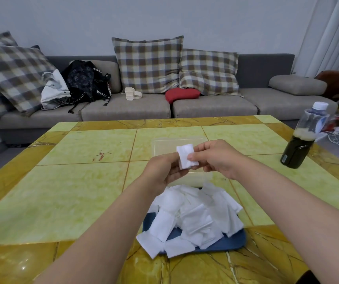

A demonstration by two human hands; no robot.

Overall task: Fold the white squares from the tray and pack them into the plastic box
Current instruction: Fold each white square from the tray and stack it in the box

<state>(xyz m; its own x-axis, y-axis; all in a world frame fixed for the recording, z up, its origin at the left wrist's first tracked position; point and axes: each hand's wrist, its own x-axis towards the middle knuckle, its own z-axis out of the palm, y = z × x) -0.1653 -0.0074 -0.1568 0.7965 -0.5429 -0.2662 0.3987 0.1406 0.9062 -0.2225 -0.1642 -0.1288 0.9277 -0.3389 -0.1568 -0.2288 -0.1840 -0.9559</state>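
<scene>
A soft, fibrous white square [187,156], folded over, is held above the clear plastic box [164,146]. The left hand [162,171] and right hand [217,156] pinch it between thumbs and fingertips. At six o'clock, loose white squares [193,218] heap on a blue tray [232,241]; a dark bottle [302,140] stands at three o'clock.

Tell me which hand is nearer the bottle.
Right. The right hand is above the box, with bare table between it and the bottle off to its right. The left hand is farther, left of the right hand; both pinch a square.
</scene>
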